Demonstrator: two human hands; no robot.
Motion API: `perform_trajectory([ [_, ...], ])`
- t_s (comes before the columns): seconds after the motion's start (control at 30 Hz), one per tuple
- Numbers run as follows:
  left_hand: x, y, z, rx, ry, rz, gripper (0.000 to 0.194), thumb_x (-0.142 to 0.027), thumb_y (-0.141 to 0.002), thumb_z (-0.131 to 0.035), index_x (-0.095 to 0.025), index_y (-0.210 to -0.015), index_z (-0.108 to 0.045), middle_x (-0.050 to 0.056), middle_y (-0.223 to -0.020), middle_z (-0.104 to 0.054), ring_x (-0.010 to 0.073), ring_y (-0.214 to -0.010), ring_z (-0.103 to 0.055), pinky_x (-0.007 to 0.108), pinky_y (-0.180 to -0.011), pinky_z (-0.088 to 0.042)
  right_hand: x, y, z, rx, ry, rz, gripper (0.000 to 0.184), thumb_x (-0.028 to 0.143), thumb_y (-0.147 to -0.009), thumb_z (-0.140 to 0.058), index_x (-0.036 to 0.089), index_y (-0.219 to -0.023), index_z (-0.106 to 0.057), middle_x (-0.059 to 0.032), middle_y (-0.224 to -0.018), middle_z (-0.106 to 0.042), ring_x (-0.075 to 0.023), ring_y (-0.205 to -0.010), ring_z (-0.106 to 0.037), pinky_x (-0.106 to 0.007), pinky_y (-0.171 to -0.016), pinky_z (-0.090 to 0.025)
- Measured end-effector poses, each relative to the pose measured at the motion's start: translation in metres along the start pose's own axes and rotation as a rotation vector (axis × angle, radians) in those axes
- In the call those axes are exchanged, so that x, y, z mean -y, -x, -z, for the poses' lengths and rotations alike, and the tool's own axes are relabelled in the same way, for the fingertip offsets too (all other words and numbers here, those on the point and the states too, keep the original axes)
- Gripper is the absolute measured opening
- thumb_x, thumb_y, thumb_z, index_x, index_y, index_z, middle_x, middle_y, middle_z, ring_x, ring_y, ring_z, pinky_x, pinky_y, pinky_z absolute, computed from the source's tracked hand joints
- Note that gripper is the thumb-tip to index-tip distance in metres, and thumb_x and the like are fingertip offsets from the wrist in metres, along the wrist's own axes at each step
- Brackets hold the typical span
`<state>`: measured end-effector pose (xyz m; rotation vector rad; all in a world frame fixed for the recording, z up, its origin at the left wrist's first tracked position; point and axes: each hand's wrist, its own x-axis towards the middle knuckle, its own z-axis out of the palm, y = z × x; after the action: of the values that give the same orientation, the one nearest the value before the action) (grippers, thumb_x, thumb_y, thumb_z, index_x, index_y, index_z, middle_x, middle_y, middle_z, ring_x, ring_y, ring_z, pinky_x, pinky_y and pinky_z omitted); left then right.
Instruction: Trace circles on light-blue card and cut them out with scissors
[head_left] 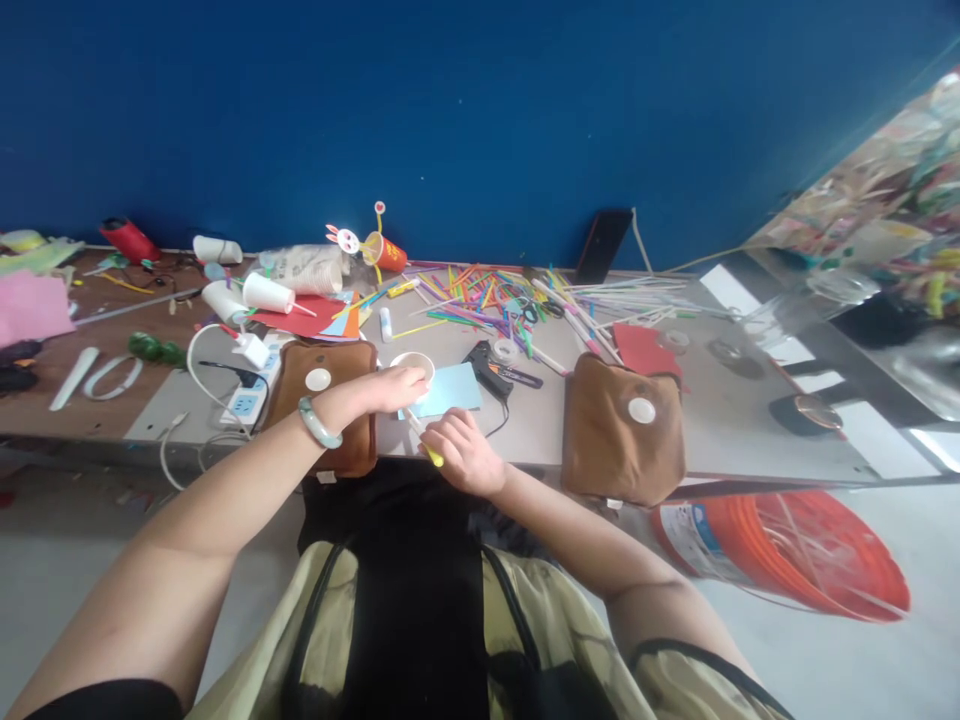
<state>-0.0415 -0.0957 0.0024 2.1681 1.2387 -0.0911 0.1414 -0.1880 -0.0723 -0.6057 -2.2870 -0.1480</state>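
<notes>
In the head view, you have both hands together over the front of the desk (750, 430). Your left hand (401, 388), with a pale bangle (320, 424) at the wrist, holds the white cup (411, 362), its fingers closed over the near side and its mouth facing up. Your right hand (463, 452) is just beside it, the fingers curled narrowly round a slim white-and-yellow tool (433, 455). The tool's white end slants up toward the cup; whether they touch, you cannot tell from here.

The cup is at the left part of the blue paper (454, 388). Just right of that paper lie the black glue gun (489, 370), a cutter (525, 379) and a tape roll (505, 350). Behind your hands you have a glue stick (385, 324) standing on end and a wide scatter of coloured straws (480, 295), with scissors (529, 312) among them.

A brown pouch lies on each side of you: the left pouch (352, 400) partly under your left forearm, the right pouch (622, 440) at the desk's front edge. Farther left are a power strip (249, 400) and more cups (268, 294). Behind them, a red cup (386, 252) lies tilted near a rabbit face (348, 241). Below the desk at right, an orange bucket (780, 550) is tipped over.
</notes>
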Motion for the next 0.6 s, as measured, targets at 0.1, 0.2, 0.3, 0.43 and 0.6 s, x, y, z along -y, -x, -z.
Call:
perform_trajectory([
  [0.1, 0.001, -0.003, 0.003, 0.049, -0.057, 0.007, 0.026, -0.039, -0.097, -0.035, -0.019, -0.084, -0.048, 0.005, -0.089, -0.059, 0.0167, -0.074, -0.051, 0.028, -0.066, -0.039, 0.001, -0.005, -0.007, 0.041, 0.043, 0.010, 0.019, 0.010, -0.099, -0.041, 0.017, -0.108, -0.056, -0.0086, -0.094, -0.063, -0.0208, -0.080, -0.050, -0.040, -0.085, -0.043],
  [0.2, -0.001, -0.004, 0.005, 0.064, -0.076, 0.009, 0.027, -0.038, -0.097, -0.034, -0.019, -0.084, -0.049, 0.005, -0.089, -0.059, 0.0171, -0.076, -0.053, 0.029, -0.068, -0.041, 0.001, -0.012, -0.014, 0.057, 0.100, 0.016, 0.022, 0.010, -0.100, -0.037, 0.017, -0.104, -0.058, -0.0073, -0.088, -0.061, -0.0203, -0.075, -0.046, -0.038, -0.083, -0.042],
  [0.3, -0.004, -0.004, 0.006, 0.068, -0.077, 0.026, 0.027, -0.037, -0.096, -0.034, -0.019, -0.084, -0.050, 0.006, -0.090, -0.060, 0.0180, -0.078, -0.054, 0.030, -0.071, -0.043, 0.000, -0.018, -0.020, 0.065, 0.145, 0.026, 0.023, 0.010, -0.100, -0.036, 0.016, -0.100, -0.058, -0.0061, -0.082, -0.059, -0.0203, -0.073, -0.043, -0.038, -0.082, -0.041],
  [0.43, -0.007, -0.001, 0.007, 0.083, -0.095, 0.027, 0.027, -0.036, -0.096, -0.033, -0.018, -0.086, -0.051, 0.007, -0.090, -0.061, 0.0188, -0.078, -0.055, 0.031, -0.071, -0.044, 0.000, -0.022, -0.023, 0.077, 0.156, 0.018, 0.021, 0.010, -0.100, -0.038, 0.015, -0.100, -0.058, -0.0063, -0.082, -0.058, -0.0209, -0.076, -0.044, -0.038, -0.083, -0.040],
  [0.6, -0.010, 0.003, 0.010, 0.081, -0.080, 0.015, 0.028, -0.037, -0.097, -0.033, -0.018, -0.088, -0.052, 0.007, -0.094, -0.062, 0.0185, -0.080, -0.056, 0.030, -0.073, -0.043, -0.001, -0.018, -0.016, 0.101, 0.101, -0.006, 0.021, 0.008, -0.099, -0.037, 0.015, -0.104, -0.056, -0.0062, -0.083, -0.057, -0.0213, -0.077, -0.045, -0.038, -0.082, -0.040],
])
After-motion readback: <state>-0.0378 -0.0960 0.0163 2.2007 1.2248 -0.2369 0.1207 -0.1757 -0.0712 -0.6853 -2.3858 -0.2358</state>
